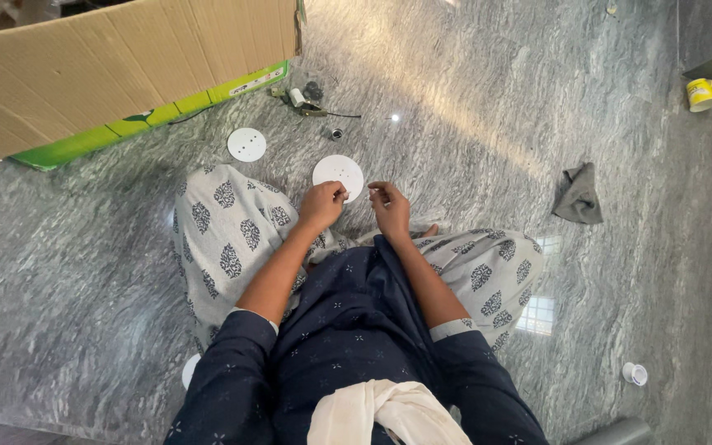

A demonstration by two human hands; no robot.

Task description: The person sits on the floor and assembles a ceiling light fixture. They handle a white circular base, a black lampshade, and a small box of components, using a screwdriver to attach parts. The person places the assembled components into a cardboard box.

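On grey floor, left hand (321, 204) pinching white disc (339, 175), cardboard box (117, 66) beyond

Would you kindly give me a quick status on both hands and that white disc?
Left hand pinching white disc at its edge. Right hand beside it, fingertips pinched together, contents too small to tell. Second disc lies apart near cardboard box.

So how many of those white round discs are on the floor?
2. One disc lies at the left hand; the other disc lies beside the cardboard box. More may be hidden.
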